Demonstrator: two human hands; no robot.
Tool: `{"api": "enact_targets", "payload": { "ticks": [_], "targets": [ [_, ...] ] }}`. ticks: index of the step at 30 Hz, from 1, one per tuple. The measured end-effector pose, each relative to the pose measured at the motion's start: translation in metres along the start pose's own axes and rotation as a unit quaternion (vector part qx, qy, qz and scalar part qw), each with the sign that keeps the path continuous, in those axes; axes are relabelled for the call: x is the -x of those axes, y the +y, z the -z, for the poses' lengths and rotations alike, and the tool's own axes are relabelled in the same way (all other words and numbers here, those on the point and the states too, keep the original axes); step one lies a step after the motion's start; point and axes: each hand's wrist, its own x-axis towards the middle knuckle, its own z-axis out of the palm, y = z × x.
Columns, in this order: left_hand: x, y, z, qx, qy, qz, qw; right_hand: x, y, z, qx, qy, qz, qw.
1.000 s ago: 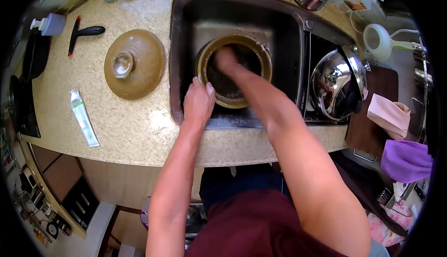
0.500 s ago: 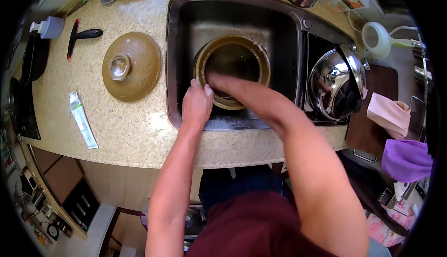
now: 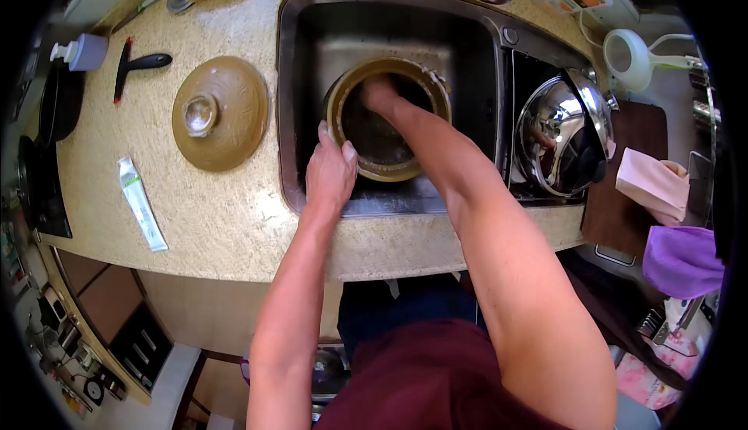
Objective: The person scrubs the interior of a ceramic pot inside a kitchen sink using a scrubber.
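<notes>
A round brown clay pot (image 3: 337, 111) stands in the steel sink (image 3: 312, 40), its dark inside facing up. My left hand (image 3: 331, 171) grips the pot's near-left rim, thumb at the rim and fingers along the outer wall. Inside the pot is my right hand (image 3: 379, 91), low against the far-left part of the wall; its fingers are blurred and mostly hidden, so I cannot see whether it holds anything. The pot's brown lid (image 3: 234, 118) with a round knob lies on the counter left of the sink.
Left of the lid are a white tube (image 3: 142, 204), a black squeegee-like tool (image 3: 140, 62) and a pump bottle (image 3: 84, 52). A shiny metal lid (image 3: 545, 134) rests in the right basin. Farther right lie a brown board (image 3: 623, 212) and a purple cloth (image 3: 682, 262).
My right hand has swept from the near-left side of the pot's inside to the far-left side. My left hand stays on the rim. The view has shifted slightly.
</notes>
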Motion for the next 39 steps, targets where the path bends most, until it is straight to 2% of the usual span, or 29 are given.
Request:
{"api": "enact_targets", "payload": {
  "ticks": [2, 3, 4, 5, 7, 8, 13, 14, 15, 16, 17, 19, 21, 22, 23, 25, 27, 29, 30, 31, 33, 34, 35, 36, 37, 38, 39],
  "targets": [
    [-0.003, -0.001, 0.003, 0.02, -0.036, 0.02, 0.999, 0.001, -0.021, 0.005, -0.184, 0.029, -0.022, 0.982],
    [-0.005, 0.002, 0.005, 0.044, -0.065, 0.039, 0.996, 0.026, -0.043, 0.024, -0.066, -0.112, 0.055, 0.99],
    [-0.005, 0.005, 0.007, 0.059, -0.062, 0.027, 0.996, 0.071, -0.061, 0.048, -0.141, -0.102, 0.067, 0.982],
    [-0.003, 0.002, 0.005, 0.056, -0.065, 0.021, 0.996, 0.084, -0.063, 0.039, -0.196, -0.092, 0.11, 0.97],
    [-0.003, -0.006, 0.001, 0.048, -0.031, -0.008, 0.998, 0.056, -0.04, 0.014, -0.316, -0.138, 0.081, 0.935],
    [-0.003, 0.0, 0.007, 0.062, -0.06, 0.025, 0.996, 0.063, -0.042, 0.015, -0.322, -0.141, 0.082, 0.933],
    [-0.001, -0.003, 0.002, 0.049, -0.059, 0.019, 0.997, 0.094, -0.048, 0.027, -0.509, -0.069, 0.062, 0.856],
    [-0.001, -0.006, 0.002, 0.06, -0.057, 0.016, 0.996, 0.107, -0.041, 0.033, -0.303, -0.099, 0.139, 0.938],
    [-0.004, -0.005, 0.003, 0.073, -0.051, 0.009, 0.996, 0.104, -0.028, 0.031, -0.32, -0.162, 0.164, 0.919],
    [-0.004, -0.004, 0.002, 0.074, -0.051, 0.014, 0.996, 0.087, -0.025, 0.032, -0.523, -0.183, 0.127, 0.823],
    [-0.004, 0.0, 0.002, 0.075, -0.053, 0.012, 0.996, 0.074, -0.02, 0.03, -0.699, -0.195, 0.082, 0.683],
    [-0.005, 0.003, 0.007, 0.071, -0.086, 0.031, 0.993, 0.099, -0.029, 0.065, -0.595, 0.044, 0.154, 0.788],
    [-0.014, -0.002, 0.001, 0.067, -0.07, 0.012, 0.995, 0.114, -0.044, 0.061, -0.54, -0.057, 0.123, 0.831],
    [-0.012, -0.003, 0.001, 0.057, -0.075, 0.021, 0.995, 0.113, -0.043, 0.03, -0.648, -0.162, 0.056, 0.742],
    [-0.003, -0.005, 0.003, 0.046, -0.083, 0.034, 0.995, 0.129, -0.033, 0.047, -0.633, -0.22, 0.031, 0.741],
    [-0.011, -0.004, 0.0, 0.093, -0.057, 0.023, 0.994, 0.108, -0.029, 0.047, -0.786, -0.157, 0.022, 0.597],
    [-0.004, 0.006, 0.009, 0.087, -0.092, 0.058, 0.99, 0.094, -0.034, 0.077, -0.905, 0.008, -0.034, 0.425],
    [-0.01, -0.008, 0.001, 0.1, -0.099, 0.068, 0.988, 0.094, -0.044, 0.048, -0.841, 0.014, -0.04, 0.539],
    [-0.011, -0.007, 0.001, 0.111, -0.102, 0.048, 0.987, 0.118, -0.06, 0.051, -0.687, -0.033, -0.011, 0.726],
    [-0.007, -0.009, 0.001, 0.122, -0.108, 0.031, 0.986, 0.128, -0.064, 0.026, -0.586, 0.064, 0.049, 0.806],
    [-0.007, -0.003, 0.007, 0.12, -0.099, 0.015, 0.988, 0.129, -0.057, 0.035, -0.744, -0.032, -0.034, 0.666],
    [-0.007, 0.008, 0.015, 0.153, -0.105, 0.058, 0.981, 0.121, -0.05, 0.046, -0.739, -0.028, -0.008, 0.673],
    [-0.002, 0.014, 0.02, 0.188, -0.115, 0.105, 0.97, 0.119, -0.06, 0.065, -0.725, 0.052, -0.078, 0.682],
    [-0.004, 0.006, 0.015, 0.226, -0.094, 0.07, 0.967, 0.115, -0.057, 0.059, -0.658, 0.068, -0.048, 0.748],
    [-0.008, -0.001, 0.012, 0.257, -0.091, 0.093, 0.958, 0.112, -0.054, 0.054, -0.585, 0.087, -0.011, 0.807],
    [-0.01, 0.0, 0.013, 0.276, -0.09, 0.109, 0.951, 0.139, -0.062, 0.062, -0.423, 0.147, 0.029, 0.894],
    [-0.009, 0.001, 0.014, 0.294, -0.091, 0.127, 0.943, 0.156, -0.056, 0.065, -0.347, 0.092, 0.074, 0.93]
  ]
}}
